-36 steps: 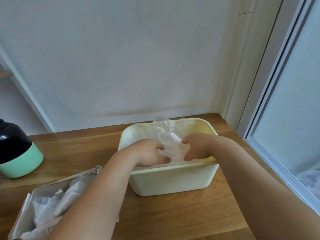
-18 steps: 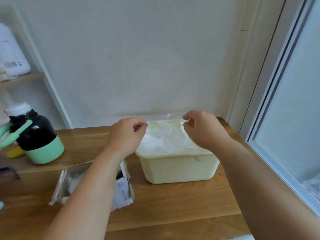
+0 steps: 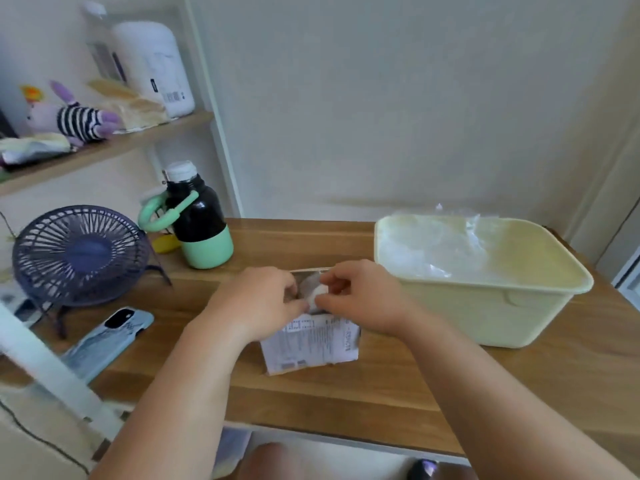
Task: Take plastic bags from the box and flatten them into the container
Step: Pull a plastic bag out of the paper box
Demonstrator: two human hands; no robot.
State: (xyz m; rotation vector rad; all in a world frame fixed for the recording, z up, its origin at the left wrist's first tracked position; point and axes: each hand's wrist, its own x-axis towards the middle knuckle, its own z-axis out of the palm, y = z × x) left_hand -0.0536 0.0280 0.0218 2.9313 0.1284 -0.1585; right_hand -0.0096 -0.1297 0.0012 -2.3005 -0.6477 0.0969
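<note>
A small printed cardboard box [image 3: 311, 344] lies open on the wooden table, in front of me at the centre. My left hand [image 3: 258, 301] and my right hand [image 3: 360, 296] meet over its open top. Both pinch a white plastic bag [image 3: 318, 294] that sticks out of the box. To the right stands a pale yellow container [image 3: 491, 306] with clear flattened bags [image 3: 446, 244] lying inside, up near its rim.
A black and green bottle [image 3: 199, 223] stands behind the box on the left. A dark blue desk fan [image 3: 79, 258] and a phone [image 3: 110, 337] sit at the left. Above them a shelf [image 3: 104, 147] holds a plush toy and white jugs.
Both hands left the yellow container and moved left and down to the cardboard box, where they now pinch a bag. The view swung left, showing the fan, phone and shelf.
</note>
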